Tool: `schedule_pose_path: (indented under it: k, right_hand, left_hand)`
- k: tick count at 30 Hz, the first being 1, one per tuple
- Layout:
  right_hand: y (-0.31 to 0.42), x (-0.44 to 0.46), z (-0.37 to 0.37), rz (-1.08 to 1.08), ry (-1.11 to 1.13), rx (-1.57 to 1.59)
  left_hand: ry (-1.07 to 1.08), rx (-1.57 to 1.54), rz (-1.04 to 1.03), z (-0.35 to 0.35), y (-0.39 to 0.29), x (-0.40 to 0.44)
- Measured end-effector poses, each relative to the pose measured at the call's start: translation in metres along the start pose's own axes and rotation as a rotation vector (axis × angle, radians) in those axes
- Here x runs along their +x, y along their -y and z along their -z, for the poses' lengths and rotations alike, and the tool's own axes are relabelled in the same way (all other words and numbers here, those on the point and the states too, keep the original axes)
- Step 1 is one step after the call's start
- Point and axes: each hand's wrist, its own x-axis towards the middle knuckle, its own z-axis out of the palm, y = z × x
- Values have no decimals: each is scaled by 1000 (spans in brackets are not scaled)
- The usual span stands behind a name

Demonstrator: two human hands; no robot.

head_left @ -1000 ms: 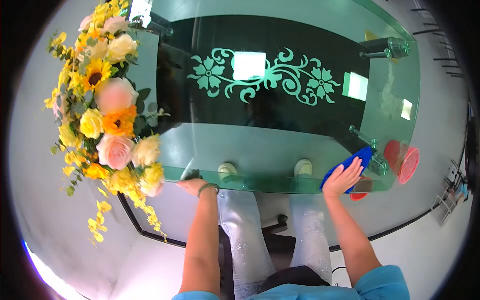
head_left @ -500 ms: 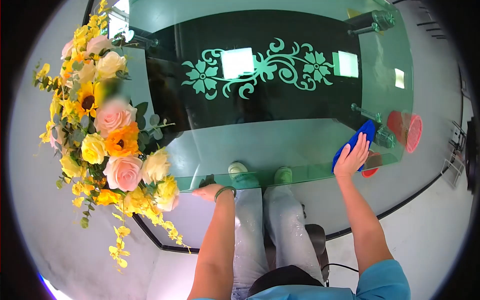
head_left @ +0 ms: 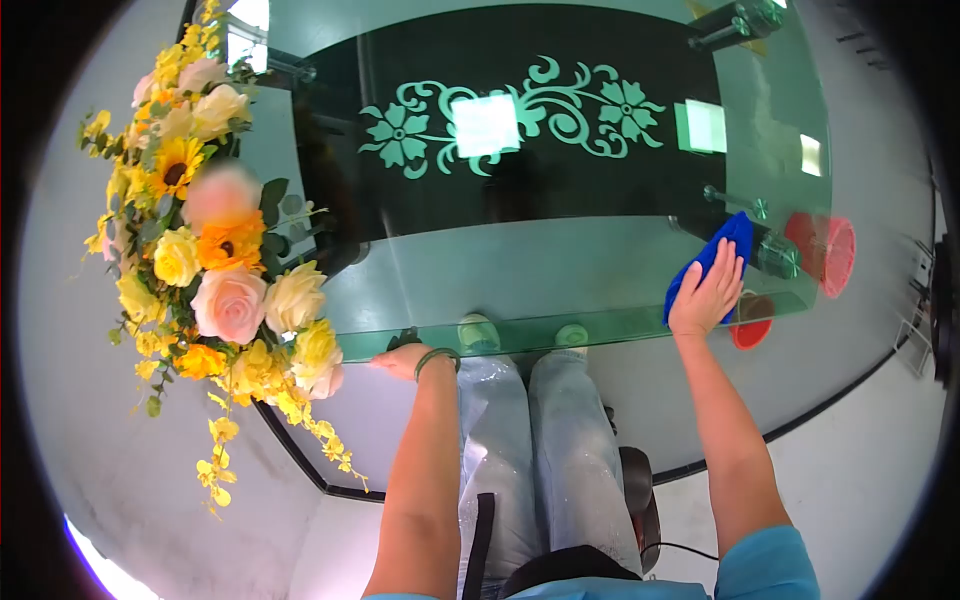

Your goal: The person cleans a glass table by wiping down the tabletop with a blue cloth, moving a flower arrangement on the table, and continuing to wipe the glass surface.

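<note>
My right hand (head_left: 708, 293) lies on a folded blue cloth (head_left: 708, 262), pressing it to the glass table (head_left: 560, 265) near its front right corner. The fingers stretch forward side by side over the cloth. At the table's front edge on the left, my left hand (head_left: 402, 360) touches the glass, with a dark green band round the wrist. A small dark object or reflection shows just behind it; its fingers are partly hidden and too small to make out. Beside this hand stands a large arrangement of yellow, pink and orange flowers (head_left: 230, 303).
Under the glass is a dark panel with a pale floral pattern (head_left: 625, 110). Metal leg fittings (head_left: 778, 255) show through at the right. Red baskets (head_left: 838, 257) stand on the floor beyond the right side. A dark stool (head_left: 640, 490) is behind my legs.
Since a second ago, my right hand and the blue cloth have moved slightly right and away from me over the glass. The view has shifted, and my left hand stays at the front edge.
</note>
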Motion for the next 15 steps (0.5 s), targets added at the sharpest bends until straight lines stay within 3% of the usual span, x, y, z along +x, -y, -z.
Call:
schedule_pose_path:
  k: [15]
  right_hand:
    - [1,4,6,-7,50,1]
  left_hand:
    - [-89,47,-18,-4,4,5]
